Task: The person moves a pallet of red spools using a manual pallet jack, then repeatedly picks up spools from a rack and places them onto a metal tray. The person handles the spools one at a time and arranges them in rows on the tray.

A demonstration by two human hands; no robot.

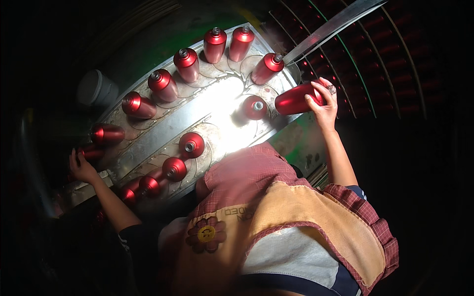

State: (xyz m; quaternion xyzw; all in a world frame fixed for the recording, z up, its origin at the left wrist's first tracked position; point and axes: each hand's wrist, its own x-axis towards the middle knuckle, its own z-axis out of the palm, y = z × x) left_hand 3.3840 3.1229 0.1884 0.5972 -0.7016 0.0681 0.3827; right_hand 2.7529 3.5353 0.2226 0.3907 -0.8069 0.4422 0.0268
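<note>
Held sideways in my right hand (pixel 326 101) is a glossy red bottle (pixel 295 100), its base end toward the conveyor and its neck end by my fingers. That hand is closed round it, at the right end of an oval conveyor (pixel 165 129). At the far left, in dim light, my left hand (pixel 83 169) has its fingers curled at another red bottle (pixel 92 152). Several more red bottles stand along the conveyor's far side, such as one red bottle (pixel 187 65). Nearer my body, a red bottle (pixel 191 144) heads another line of them.
Strong light glares off the conveyor's middle. A metal bar (pixel 335 30) slants up at the right end. Beyond it, many red bottles lie in dark rows between thin curved dividers (pixel 340 42). A white bucket (pixel 96 89) stands behind the conveyor at the left.
</note>
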